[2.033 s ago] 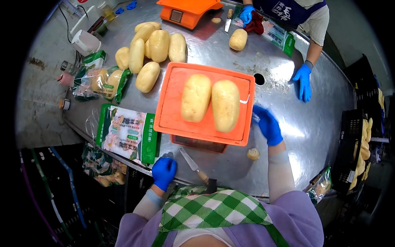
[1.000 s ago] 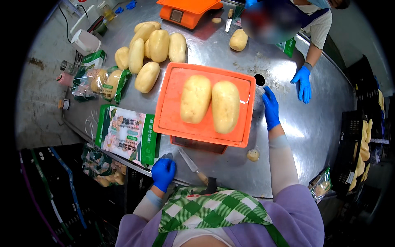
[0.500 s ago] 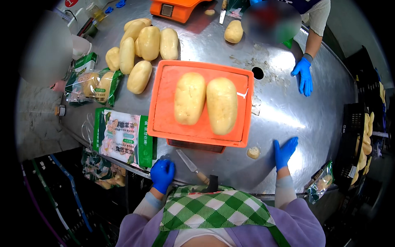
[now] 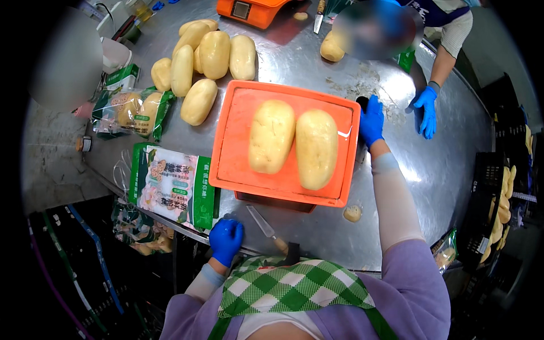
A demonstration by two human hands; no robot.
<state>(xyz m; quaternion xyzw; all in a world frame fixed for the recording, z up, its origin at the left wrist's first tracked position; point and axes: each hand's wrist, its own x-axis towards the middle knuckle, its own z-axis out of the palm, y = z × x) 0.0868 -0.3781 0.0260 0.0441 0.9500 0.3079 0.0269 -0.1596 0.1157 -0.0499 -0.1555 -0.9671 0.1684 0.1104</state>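
Two peeled lotus root pieces lie side by side on the orange tray of a scale in front of me. My left hand, in a blue glove, rests curled at the table's near edge; nothing shows in it. By its side is a knife with a wooden handle. My right hand, gloved too, is beside the tray's right edge, next to the table's round hole. Its fingers stretch away from me, apart from each other, holding nothing that I can see.
Several lotus root pieces are grouped at the back left. A filled bag and flat printed bags lie left of the scale. A co-worker's gloved hand is on the far right. Black crates line the right side.
My right hand has moved up and left from the near right of the table to the tray's right edge. My left hand stays curled. The view has shifted slightly.
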